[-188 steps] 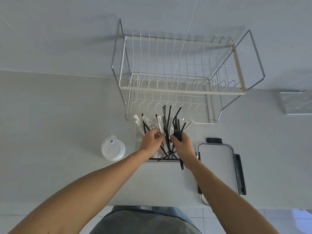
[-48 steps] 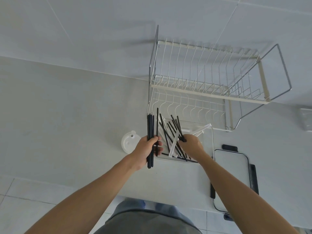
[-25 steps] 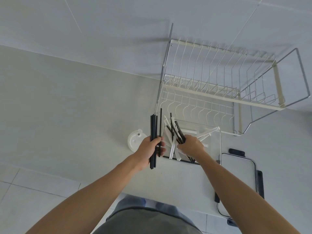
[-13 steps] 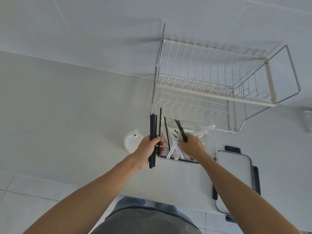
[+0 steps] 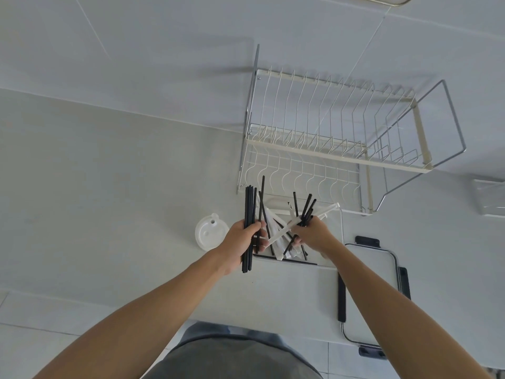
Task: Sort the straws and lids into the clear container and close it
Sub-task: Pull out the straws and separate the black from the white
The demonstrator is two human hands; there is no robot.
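— What do my hands have right now?

— My left hand (image 5: 240, 242) is wrapped tight around a bundle of long black plastic straws (image 5: 249, 214), held upright just left of the clear rectangular plastic container (image 5: 338, 242). My right hand (image 5: 314, 233) is over the container, fingers closed on a few more black straws (image 5: 308, 210) that fan up above my knuckles.

— And the rest of the straws?

— White paper-wrapped straws (image 5: 276, 236) and some loose black ones lie crossed inside the container, leaning every way. The round white plastic cup lid (image 5: 210, 233) sits flat on the pale countertop (image 5: 109, 201), just left of my left hand. The container's clear lid with black clips (image 5: 374, 269) lies on the counter to the right, touching or nearly touching the container. The white wire dish rack (image 5: 328, 149) stands behind.
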